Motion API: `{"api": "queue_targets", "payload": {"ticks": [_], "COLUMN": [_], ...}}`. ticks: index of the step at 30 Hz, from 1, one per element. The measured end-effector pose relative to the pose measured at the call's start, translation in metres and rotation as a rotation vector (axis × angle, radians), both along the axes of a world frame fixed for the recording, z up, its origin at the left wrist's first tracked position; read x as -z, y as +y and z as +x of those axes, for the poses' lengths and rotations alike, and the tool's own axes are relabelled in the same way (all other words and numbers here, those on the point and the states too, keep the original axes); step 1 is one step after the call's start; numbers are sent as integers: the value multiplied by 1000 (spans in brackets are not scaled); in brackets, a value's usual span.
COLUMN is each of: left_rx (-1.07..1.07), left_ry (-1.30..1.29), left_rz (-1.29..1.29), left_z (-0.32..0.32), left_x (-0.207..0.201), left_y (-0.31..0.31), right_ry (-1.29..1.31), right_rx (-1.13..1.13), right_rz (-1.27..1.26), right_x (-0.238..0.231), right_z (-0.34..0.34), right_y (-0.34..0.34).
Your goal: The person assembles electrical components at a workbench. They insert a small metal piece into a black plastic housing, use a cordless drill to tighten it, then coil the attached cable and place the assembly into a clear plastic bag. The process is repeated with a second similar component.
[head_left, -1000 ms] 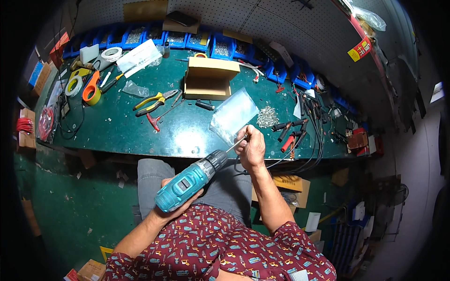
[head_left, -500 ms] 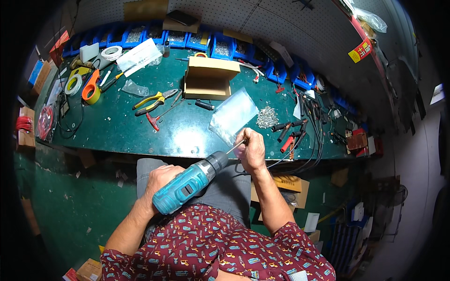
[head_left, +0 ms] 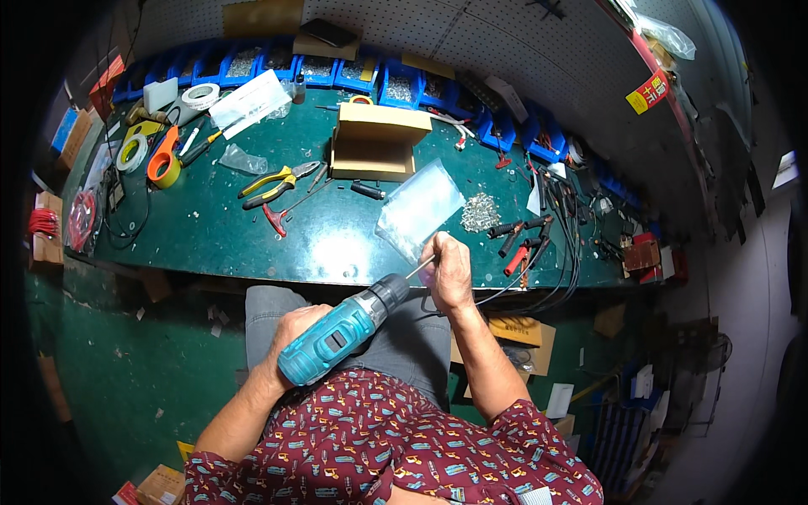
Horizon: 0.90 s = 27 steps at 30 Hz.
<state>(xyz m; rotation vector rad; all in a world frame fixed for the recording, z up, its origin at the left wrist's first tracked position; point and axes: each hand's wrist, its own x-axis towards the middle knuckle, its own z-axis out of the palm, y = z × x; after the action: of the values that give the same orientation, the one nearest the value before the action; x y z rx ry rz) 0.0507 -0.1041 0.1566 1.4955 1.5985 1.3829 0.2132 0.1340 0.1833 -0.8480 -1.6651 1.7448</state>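
My left hand (head_left: 295, 326) grips a teal cordless drill (head_left: 330, 341) above my lap, wrapped around its far side so the fingers are mostly hidden. From the chuck a thin bit (head_left: 418, 268) points up and right to my right hand (head_left: 450, 273). That hand is closed at the bit's tip; whatever lies in its fingers is hidden. A dark cable (head_left: 497, 296) runs from beneath it toward the right. Just beyond are a clear plastic bag (head_left: 423, 202) and a heap of small metal parts (head_left: 481, 213). Red and black clamps (head_left: 516, 259) lie to the right.
An open cardboard box (head_left: 374, 160) stands mid-bench on the green worktop (head_left: 219, 252). Yellow-and-black pliers (head_left: 280, 181) and a red-handled tool (head_left: 274, 220) lie left of it. Blue parts bins (head_left: 400, 87) line the back. Tape rolls (head_left: 132, 151) sit at the left.
The drill has shifted slightly, its rear end a little to the right. My right hand has moved marginally left and stays closed at the bit's tip. The bench things have not moved.
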Motion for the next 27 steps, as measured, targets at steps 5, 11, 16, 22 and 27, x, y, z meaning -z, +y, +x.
{"api": "queue_targets", "payload": {"ticks": [5,11,16,22,27], "left_rx": [-53,-160,-79,-83,0], "left_ry": [-340,-933,-1082,-733,93], "left_rz": [-253,-239,-294,-274,-93], "left_z": [20,20,13,7,-28], "left_x": [-11,-9,-5,-17,-7], "left_y": [-11,-2,-3,-1,1], "right_ry": [55,190,97,-80,-168], "right_rx": [22,-24,-110,-112,-141], "right_rz": [-32,-173,-119,210,227], "right_x": [-3,-6,-7,1,8], "right_z": [-2,-3,1,2,0], "right_y": [-2,-6,0,9,11]}}
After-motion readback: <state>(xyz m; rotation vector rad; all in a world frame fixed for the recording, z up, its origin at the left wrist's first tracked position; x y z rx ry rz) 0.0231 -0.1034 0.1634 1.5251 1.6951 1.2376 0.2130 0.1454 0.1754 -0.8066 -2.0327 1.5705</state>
